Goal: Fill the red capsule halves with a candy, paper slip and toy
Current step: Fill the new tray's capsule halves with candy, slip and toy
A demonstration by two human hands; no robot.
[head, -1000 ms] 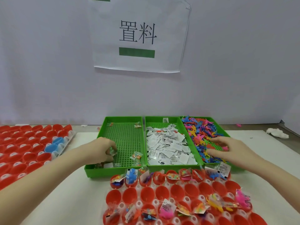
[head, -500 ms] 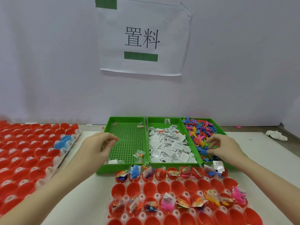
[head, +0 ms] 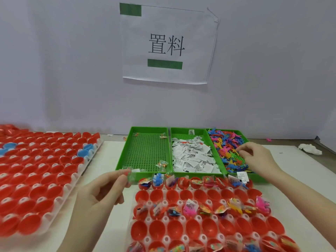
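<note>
at the left edge of the table lies a big white rack (head: 82, 165) full of empty red halves, with three blue halves (head: 85, 150) among them; the red ones there are too many to count.

the left hand (head: 101, 193) is in front of the near left corner of the left green tray (head: 121, 160). its thumb and forefinger pinch a candy packet (head: 131, 176), clear and a little blurred, beside the far left corner of the working rack (head: 164, 220). the left green tray holds about four candy packets more. the middle green tray (head: 217, 151) holds a heap of paper slips (head: 192, 158), uncountable. the right green tray (head: 244, 176) holds a heap of small coloured toys (head: 227, 146), also uncountable.

the right hand (head: 258, 157) is over the toys with fingers curled; it seems to pinch one, but i cannot tell for sure.

in the working rack, the far row and the third row of red capsule halves (head: 198, 195) are filled, the second and fourth rows, about seven halves each, look empty.

what may go wrong: the packet is light and slippery, so it can slip from the pinch or land on a white divider instead of inside a half. the right hand can lift two tangled toys together. a filled half may get a second candy by mistake, because filled and empty rows alternate.
</note>
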